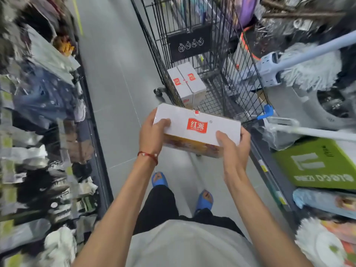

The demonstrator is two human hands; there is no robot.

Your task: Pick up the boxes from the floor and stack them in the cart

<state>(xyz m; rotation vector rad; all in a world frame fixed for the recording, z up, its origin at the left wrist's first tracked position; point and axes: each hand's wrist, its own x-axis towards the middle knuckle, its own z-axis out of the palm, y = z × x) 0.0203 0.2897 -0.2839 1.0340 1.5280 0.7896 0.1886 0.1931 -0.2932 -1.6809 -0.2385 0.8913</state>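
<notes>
Head view: grey shirt (188, 245) lowest in frame. Left hand (152, 132) and right hand (234, 145) clasp opposite ends of white cardboard box with red logo (198, 125), thumbs on top. Box is between palms, above floor, just before black wire cart (154, 45) holding two matching white boxes (185, 81).

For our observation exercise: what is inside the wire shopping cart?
Two white boxes with red logos lie side by side against the left wall of the cart. The held box, gripped by the left hand and right hand, covers the basket's near end; anything there is hidden.
</notes>
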